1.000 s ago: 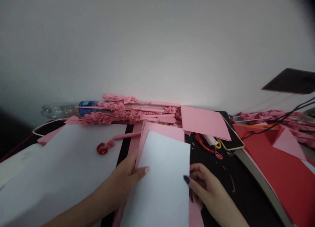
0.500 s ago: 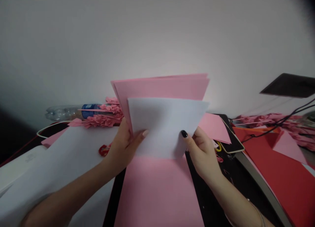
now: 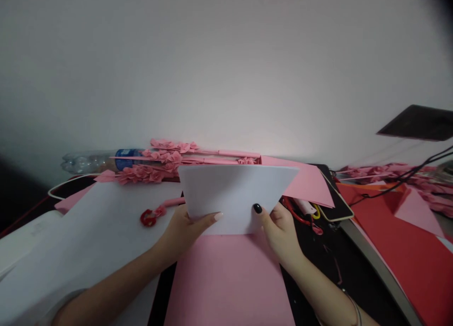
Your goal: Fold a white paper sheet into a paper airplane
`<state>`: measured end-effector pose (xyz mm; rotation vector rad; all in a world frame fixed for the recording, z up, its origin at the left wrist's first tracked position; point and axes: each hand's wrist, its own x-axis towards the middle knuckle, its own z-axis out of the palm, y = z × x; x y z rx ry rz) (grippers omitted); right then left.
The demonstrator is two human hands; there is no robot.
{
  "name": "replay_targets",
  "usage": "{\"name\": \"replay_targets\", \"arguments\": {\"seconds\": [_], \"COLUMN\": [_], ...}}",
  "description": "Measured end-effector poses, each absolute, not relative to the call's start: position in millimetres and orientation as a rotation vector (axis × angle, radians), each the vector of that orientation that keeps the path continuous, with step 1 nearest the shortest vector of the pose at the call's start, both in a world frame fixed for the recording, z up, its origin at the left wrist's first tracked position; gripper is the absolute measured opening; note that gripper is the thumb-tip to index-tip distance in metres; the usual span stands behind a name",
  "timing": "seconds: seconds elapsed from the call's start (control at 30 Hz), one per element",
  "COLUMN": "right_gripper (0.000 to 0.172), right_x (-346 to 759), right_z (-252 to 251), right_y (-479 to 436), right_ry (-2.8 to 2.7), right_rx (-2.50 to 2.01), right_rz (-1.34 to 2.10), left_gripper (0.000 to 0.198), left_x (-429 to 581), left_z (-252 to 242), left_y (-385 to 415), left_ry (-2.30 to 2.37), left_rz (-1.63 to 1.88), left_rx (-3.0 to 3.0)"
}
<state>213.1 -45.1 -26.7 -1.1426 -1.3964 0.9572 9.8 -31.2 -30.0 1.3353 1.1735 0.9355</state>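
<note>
Between my two hands a white sheet of paper stands tilted up, its lower edge by a long pink sheet on the dark table. My left hand grips its left side, thumb on the front and fingers hidden behind. On the right side, my right hand pinches it the same way, its dark-nailed thumb on the front. Whether pink sheets are held behind the white one cannot be seen. A red ring-shaped item with a pink paper flower lies left of my left hand.
Pink paper flower stems and a plastic bottle lie along the wall. White paper covers the left side. At right are folded pink paper, a phone-like black slab, red sheets and black cables.
Both hands have come down slightly with the white sheet. The pink sheets that rose behind it have dropped out of sight, uncovering the flower stems by the wall.
</note>
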Motion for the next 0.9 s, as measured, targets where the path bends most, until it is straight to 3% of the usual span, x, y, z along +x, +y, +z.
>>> {"name": "replay_targets", "arguments": {"seconds": [0.23,0.43,0.73,0.9], "right_gripper": [0.031,0.028,0.034,0.036], "right_x": [215.0,215.4,214.8,225.7], "right_z": [-33.8,-30.4,-26.3,-18.3], "right_y": [-48.0,-51.0,-60.0,-74.5], "right_ry": [-1.405,-1.42,-1.402,-1.331], "right_rx": [-1.271,-1.213,-1.242,-1.286], "right_rz": [0.983,0.899,1.037,1.562], "left_gripper": [0.045,0.037,0.045,0.048], "left_x": [12.1,14.3,16.4,9.4], "left_z": [-37.4,-30.5,-38.1,-28.1], "left_y": [-35.0,-41.6,-51.6,-73.8], "left_ry": [1.013,1.063,1.157,1.282], "left_rz": [0.871,0.884,0.849,0.758], "left_rx": [1.268,1.372,1.284,1.275]}}
